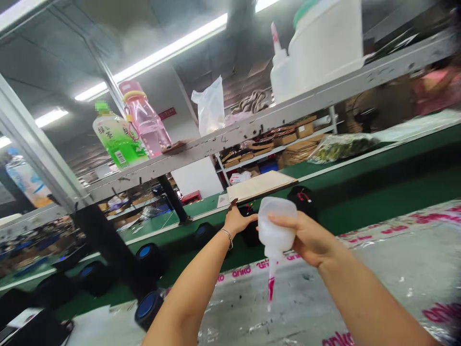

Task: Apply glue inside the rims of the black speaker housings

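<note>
My right hand [309, 238] grips a white squeeze bottle [275, 228] turned upside down, its red-tipped nozzle [271, 288] pointing down over a plastic-covered table [378, 269]. My left hand [236, 220], with a thin bracelet on the wrist, reaches forward to a black round object [250, 226] on the green conveyor belt [378, 192]. The fingers rest on its top, just under a beige board [261, 185]. Whether the left hand actually grips the object is hidden.
Several black round parts with blue centres [146, 252] lie along the belt. A metal shelf [252, 126] overhead carries a green tea bottle [117, 139], a pink bottle [146, 117], a plastic bag [211, 108] and a large white jug [320, 43]. Cardboard boxes [295, 139] stand behind.
</note>
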A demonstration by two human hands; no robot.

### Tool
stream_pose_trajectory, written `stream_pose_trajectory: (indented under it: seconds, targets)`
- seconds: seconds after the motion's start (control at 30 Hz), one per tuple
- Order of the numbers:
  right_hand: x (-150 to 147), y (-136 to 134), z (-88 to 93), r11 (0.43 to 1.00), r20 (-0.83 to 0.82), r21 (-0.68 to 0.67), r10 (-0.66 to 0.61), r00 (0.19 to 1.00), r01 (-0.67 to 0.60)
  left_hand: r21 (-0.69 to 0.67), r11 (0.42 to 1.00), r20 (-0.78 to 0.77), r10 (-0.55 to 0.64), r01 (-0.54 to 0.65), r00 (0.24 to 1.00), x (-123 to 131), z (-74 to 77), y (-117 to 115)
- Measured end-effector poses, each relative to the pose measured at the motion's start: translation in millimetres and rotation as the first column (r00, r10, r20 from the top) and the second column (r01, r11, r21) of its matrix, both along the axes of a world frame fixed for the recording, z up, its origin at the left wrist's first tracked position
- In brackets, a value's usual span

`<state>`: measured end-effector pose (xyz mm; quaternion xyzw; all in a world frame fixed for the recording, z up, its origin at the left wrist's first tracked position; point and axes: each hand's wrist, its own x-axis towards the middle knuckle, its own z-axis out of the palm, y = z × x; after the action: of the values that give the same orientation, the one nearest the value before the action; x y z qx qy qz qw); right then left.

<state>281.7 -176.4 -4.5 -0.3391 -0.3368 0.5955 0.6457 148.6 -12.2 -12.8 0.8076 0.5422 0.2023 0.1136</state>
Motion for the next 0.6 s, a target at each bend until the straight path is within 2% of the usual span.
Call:
stream_pose_trajectory:
  seconds: [0.1, 0.23, 0.33, 0.43, 0.53, 0.6]
  targets:
    - [1, -1, 4.5, 1.000, 0.009, -0.013, -0.002, 1.000, 0.002, -0.015, 1.000, -0.075, -0.011, 0.010, 0.997, 17, 5.7, 1]
    - [4, -3, 7.4, 1.000, 0.020, -0.009, 0.004, 1.000, -0.004, 0.029, 0.999, -0.183, -0.014, 0.020, 0.983, 9, 9.3, -16]
    - [4, -4, 8.5, 1.000, 0.027, -0.005, 0.002, 1.000, -0.002, 0.057, 0.995, -0.230, -0.065, 0.080, 0.971, -13, 8.5, -43]
    - [2, -5, 9.7, 1.000, 0.035, -0.007, 0.005, 0.999, -0.005, 0.082, 0.988, -0.221, -0.107, 0.128, 0.969, -43, 5.0, -82]
    - [0, -6, 10.6, 1.000, 0.047, -0.007, 0.012, 0.999, -0.012, 0.082, 0.983, -0.160, -0.150, 0.164, 0.976, -79, -7.3, -120]
    - [-1, -6, 10.5, 1.000, 0.052, 0.000, 0.012, 0.999, -0.012, -0.003, 0.991, -0.172, -0.131, 0.132, 0.976, -102, -20.6, -138]
